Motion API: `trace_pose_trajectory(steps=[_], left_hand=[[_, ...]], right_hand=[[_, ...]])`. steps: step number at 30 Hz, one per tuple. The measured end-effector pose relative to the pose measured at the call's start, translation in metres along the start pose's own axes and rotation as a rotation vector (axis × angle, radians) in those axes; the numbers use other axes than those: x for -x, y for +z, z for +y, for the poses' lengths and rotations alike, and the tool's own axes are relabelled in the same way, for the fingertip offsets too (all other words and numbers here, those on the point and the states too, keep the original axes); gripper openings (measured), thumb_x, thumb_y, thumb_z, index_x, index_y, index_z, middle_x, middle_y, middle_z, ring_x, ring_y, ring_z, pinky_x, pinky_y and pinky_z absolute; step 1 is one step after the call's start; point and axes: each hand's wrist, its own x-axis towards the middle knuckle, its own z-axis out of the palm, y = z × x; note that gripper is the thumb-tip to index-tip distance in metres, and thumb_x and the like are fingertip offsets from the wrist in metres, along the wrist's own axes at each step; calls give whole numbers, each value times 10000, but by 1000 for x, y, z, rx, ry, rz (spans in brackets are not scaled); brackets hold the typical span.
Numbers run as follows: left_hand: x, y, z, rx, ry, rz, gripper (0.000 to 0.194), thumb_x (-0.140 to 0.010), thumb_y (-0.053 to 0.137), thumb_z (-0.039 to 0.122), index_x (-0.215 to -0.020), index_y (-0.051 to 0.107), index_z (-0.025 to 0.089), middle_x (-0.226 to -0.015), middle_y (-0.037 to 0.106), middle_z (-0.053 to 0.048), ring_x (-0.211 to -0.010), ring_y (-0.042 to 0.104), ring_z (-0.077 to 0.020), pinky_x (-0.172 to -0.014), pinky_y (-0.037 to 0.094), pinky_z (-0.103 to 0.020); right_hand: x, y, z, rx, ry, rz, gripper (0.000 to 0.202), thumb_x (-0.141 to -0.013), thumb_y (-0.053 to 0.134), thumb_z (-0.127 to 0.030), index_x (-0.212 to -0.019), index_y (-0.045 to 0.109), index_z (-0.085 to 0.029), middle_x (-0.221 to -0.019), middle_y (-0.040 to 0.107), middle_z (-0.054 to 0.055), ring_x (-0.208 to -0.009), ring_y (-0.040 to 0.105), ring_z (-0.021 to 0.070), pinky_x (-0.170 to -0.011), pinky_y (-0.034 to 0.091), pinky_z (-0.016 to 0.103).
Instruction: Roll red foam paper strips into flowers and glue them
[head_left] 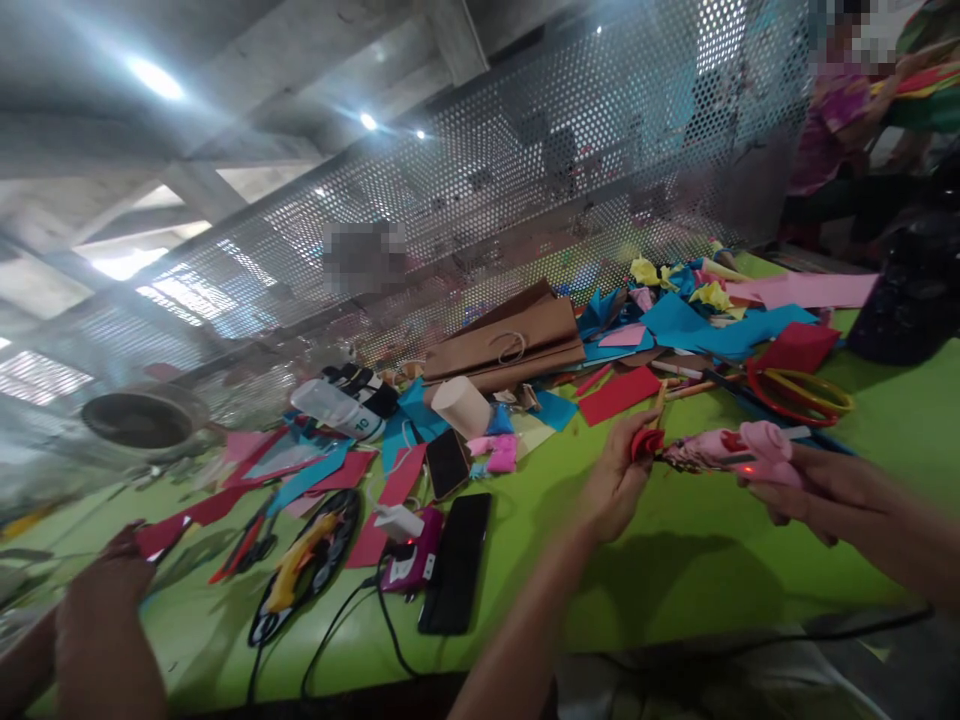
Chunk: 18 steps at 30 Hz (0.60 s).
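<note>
My left hand (621, 478) is closed around a small red rolled paper flower (646, 444), held above the green table. From the right, my right hand (825, 495) grips a pink glue gun (754, 450) with a white glue stick at its back and a small red light on its side. The glue gun's nozzle points left and is at the red flower; whether the two touch I cannot tell. Beyond my right hand lie scissors with red and yellow handles (802, 392) and a red paper piece (621, 394).
A black phone (456, 565), a purple power adapter (411, 560) and cables lie left of my left arm. At far left, another person's hand (124, 560) holds red paper. Blue paper (697, 325), brown paper (517, 345) and a dark container (911, 290) stand along the back.
</note>
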Motion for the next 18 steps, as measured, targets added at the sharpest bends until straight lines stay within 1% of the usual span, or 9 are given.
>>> trace_pose_trajectory(steps=[2,4,9,12,14,18], left_hand=[[0,0,-1,6,0,1,489,-1062,479,334,-1549,466,296,-1447,532,-97,-1304,517,-275,-1198,375,-479],[0,0,-2,11,1,4,488,-1059,483,323,-1546,463,295,-1457,526,-96,-1308,514,-273,-1199,372,-474],[0,0,-3,23,-7,1,492,-1062,484,345,-1550,457,293,-1462,521,-98,-1307,515,-272,-1199,376,-476],[1,0,-3,28,-14,-1,493,-1059,490,349,-1549,462,292,-1447,530,-96,-1297,520,-269,-1195,384,-472],[1,1,-3,37,-19,3,492,-1059,491,352,-1547,466,294,-1436,536,-95,-1287,526,-268,-1189,394,-471],[0,2,-3,55,-14,0,480,-1061,484,346,-1539,474,305,-1420,541,-95,-1278,530,-268,-1189,402,-484]], right_hand=[[-1,0,3,14,3,-13,596,-865,558,-801,-935,725,-233,-725,629,26,-584,460,174,-491,397,288],[-2,0,3,25,0,-31,569,-871,564,-781,-897,717,-234,-721,633,29,-578,467,175,-483,399,285],[-2,1,-1,46,-7,-32,546,-886,556,-763,-849,694,-236,-722,629,29,-590,488,176,-491,408,276],[-2,1,0,82,-5,-34,565,-904,526,-774,-877,687,-233,-747,637,33,-592,493,178,-500,416,284],[-2,0,2,110,-1,-35,584,-903,516,-786,-935,695,-231,-771,654,43,-610,518,193,-508,429,294],[-3,0,2,148,-7,-28,598,-904,484,-801,-913,688,-239,-787,678,58,-662,579,224,-520,456,303]])
